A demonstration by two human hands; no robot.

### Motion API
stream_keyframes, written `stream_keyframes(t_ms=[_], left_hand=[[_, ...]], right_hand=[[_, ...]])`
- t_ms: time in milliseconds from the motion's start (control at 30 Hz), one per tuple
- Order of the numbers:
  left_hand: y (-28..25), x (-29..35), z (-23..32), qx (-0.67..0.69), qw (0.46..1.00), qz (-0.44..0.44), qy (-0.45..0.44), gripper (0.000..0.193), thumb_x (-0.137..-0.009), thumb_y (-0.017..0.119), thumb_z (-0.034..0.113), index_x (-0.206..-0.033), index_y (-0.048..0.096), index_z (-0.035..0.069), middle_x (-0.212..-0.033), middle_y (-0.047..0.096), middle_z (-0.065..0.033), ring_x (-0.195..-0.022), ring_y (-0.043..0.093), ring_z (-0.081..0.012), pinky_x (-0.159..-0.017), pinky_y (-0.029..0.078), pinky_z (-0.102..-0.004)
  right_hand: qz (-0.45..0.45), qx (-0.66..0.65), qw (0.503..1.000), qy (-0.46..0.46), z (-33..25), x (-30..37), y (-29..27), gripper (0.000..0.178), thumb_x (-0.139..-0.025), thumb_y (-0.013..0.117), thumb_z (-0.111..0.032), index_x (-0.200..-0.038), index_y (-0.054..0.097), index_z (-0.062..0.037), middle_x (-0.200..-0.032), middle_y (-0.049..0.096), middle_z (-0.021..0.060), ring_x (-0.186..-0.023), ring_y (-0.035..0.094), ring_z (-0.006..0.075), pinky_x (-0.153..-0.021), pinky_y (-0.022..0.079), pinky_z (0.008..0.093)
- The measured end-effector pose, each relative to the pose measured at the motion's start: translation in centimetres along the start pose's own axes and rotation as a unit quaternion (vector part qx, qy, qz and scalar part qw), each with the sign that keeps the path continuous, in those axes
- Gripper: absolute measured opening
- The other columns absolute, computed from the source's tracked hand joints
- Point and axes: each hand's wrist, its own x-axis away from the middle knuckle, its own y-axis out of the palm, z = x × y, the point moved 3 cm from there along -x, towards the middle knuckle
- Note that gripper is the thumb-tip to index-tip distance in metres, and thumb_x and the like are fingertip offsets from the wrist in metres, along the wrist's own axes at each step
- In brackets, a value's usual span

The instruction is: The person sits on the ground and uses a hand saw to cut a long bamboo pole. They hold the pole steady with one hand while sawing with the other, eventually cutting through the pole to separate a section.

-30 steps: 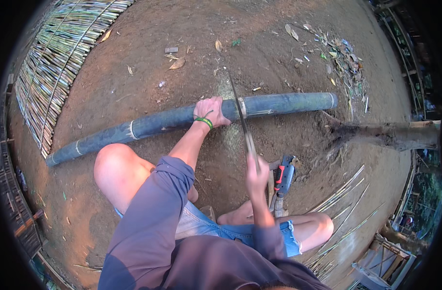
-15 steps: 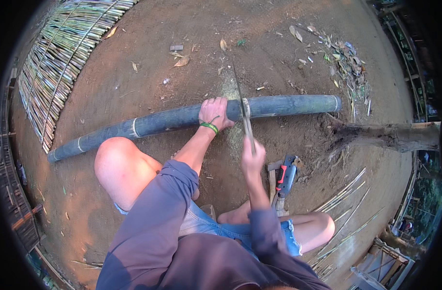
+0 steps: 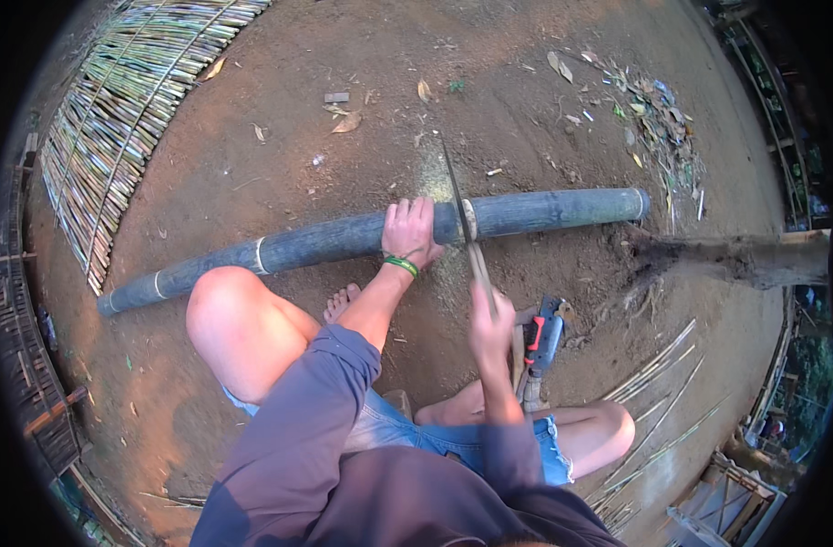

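A thick, dark bamboo pole (image 3: 334, 233) with pale node rings lies crosswise on the ground in front of me. My left hand (image 3: 410, 235) is on top of it, fingers wrapped over its far side, left of a pale ring. In my right hand (image 3: 491, 326), which is closed around the handle, is a handsaw (image 3: 452, 178). Its thin dark blade crosses the pole just beside that ring, right of my left hand. Pale sawdust (image 3: 434, 173) is scattered on the soil on both sides of the pole there.
Beside my right leg lie a red-and-grey tool (image 3: 542, 337) and another handled tool. A tree trunk (image 3: 735, 258) stands at the right, thin sticks (image 3: 653, 383) below it. Bound canes (image 3: 116, 118) fill the far left; leaf litter (image 3: 663, 123) is far right.
My right hand has drawn the saw a little back toward me. The left hand keeps its place on the bamboo pole. The whole view has shifted slightly.
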Motion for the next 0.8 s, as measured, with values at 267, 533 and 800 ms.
stream_keyframes(t_ms=[267,533,800], left_hand=[[-0.2,-0.6,1.2,0.022,0.999,-0.033,-0.03,0.077,-0.052,0.092,0.027,-0.119,0.061,0.008,-0.109,0.065,-0.0073,-0.104,0.063,-0.0286,-0.095,0.048,-0.0426],[-1.0,-3.4,0.7,-0.004,0.967,-0.249,-0.058,0.082,-0.053,0.096,0.045,-0.119,0.066,0.007,-0.126,0.062,-0.0152,-0.124,0.058,-0.0333,-0.103,0.047,-0.046],[-1.0,-1.5,0.3,0.026,0.963,-0.258,-0.076,0.076,-0.055,0.095,0.043,-0.115,0.067,0.008,-0.114,0.071,-0.015,-0.107,0.069,-0.0355,-0.096,0.053,-0.0454]], right_hand=[[0.011,0.012,1.0,0.0,-0.2,-5.1,1.4,0.043,-0.104,0.061,-0.029,-0.077,0.058,0.0048,-0.059,0.045,0.0089,-0.059,0.043,0.0156,-0.057,0.038,0.0415],[0.021,-0.008,1.0,-0.003,0.6,-4.8,0.7,0.041,-0.103,0.062,-0.028,-0.077,0.059,0.0032,-0.06,0.046,0.0049,-0.061,0.042,0.0124,-0.056,0.035,0.038],[-0.005,-0.028,1.0,0.003,2.1,2.9,-1.9,0.039,-0.105,0.061,-0.027,-0.077,0.059,0.0014,-0.06,0.045,0.0055,-0.06,0.041,0.0118,-0.054,0.035,0.0377]])
